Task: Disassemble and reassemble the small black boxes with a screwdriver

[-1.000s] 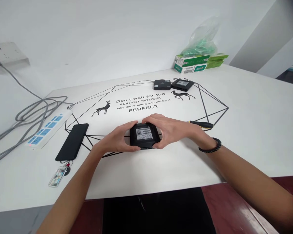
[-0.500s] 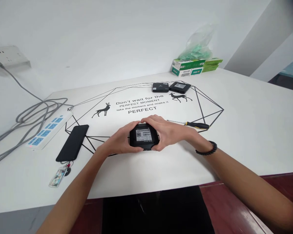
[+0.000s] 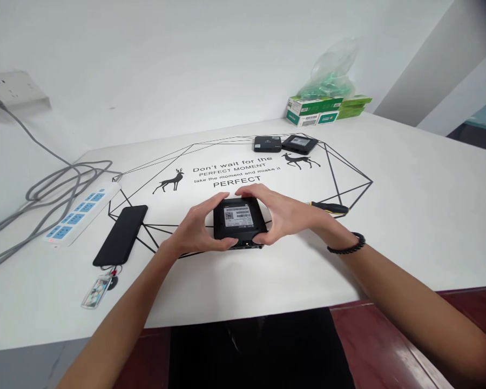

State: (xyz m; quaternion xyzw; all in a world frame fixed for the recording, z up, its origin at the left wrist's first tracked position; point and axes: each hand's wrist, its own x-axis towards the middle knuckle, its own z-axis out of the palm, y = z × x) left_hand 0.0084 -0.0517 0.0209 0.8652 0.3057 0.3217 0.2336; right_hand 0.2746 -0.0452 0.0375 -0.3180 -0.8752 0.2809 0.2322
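Left hand (image 3: 196,229) and right hand (image 3: 285,213) clamp opposite sides of a square, black plastic box (image 3: 243,217) on or just above the white surface (image 3: 299,281), apparently for even support; right of the grip, a black-and-yellow-handled screwdriver (image 3: 331,207) lies seemingly within reach.

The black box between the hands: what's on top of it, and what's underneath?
On top of the black box is a white label with a square code, its print too small to read. Whatever is directly underneath is covered by the box.
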